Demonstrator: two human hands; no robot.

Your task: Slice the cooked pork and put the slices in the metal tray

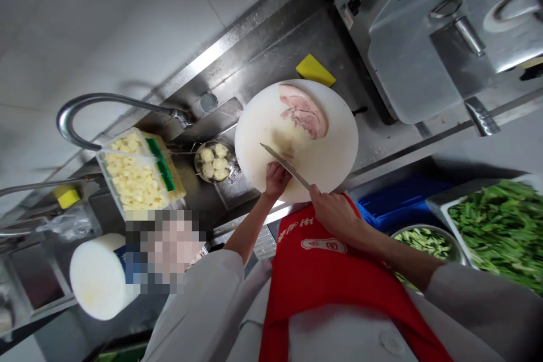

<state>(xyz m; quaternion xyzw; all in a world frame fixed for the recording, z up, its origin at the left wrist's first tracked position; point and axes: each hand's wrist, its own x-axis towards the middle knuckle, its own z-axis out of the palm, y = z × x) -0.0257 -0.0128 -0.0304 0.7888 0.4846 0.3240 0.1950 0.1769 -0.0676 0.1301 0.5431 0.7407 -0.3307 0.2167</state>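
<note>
My right hand (333, 210) is wrapped round the handle of a long knife (292, 171), whose blade points up and left across a round white cutting board (250, 136). Close beside the blade, my left hand (276, 180) rests near the board's lower left edge with its fingers curled; what they hold, if anything, is hidden. Small brownish meat scraps (288, 151) lie just beyond the blade. A larger piece of pale pink meat (311, 116) sits on the far part of the board, apart from both hands.
Left of the board are a strainer of peeled pale pieces (219, 168), a tub of cut pale chunks (133, 172) and a curved faucet (114, 99). A yellow block (316, 70) lies behind it. A metal machine (416, 68) and leafy greens (504, 226) are at right.
</note>
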